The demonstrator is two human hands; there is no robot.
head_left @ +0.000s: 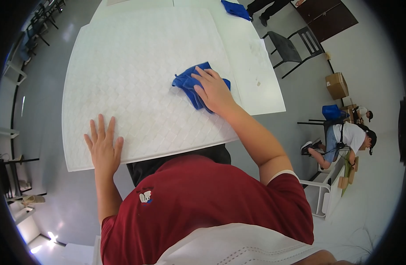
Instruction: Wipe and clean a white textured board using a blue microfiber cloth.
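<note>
A white woven-pattern panel (pixel 137 79) lies flat on the white table. My left hand (pixel 103 145) rests palm down on its near left edge, fingers spread and holding nothing. Right of the panel's middle, my right hand (pixel 214 92) presses a crumpled blue cloth (pixel 189 84) against the surface. The fingers curve over the top of the cloth, and its folds stick out on both sides of the hand. What lies under the palm is hidden.
Beyond the panel's right edge the table top (pixel 260 84) continues, with another blue cloth (pixel 235 9) at its far side. A dark chair (pixel 287 47) stands to the right. Farther right are a cardboard box (pixel 336 85) and a seated person (pixel 344 137) at another table.
</note>
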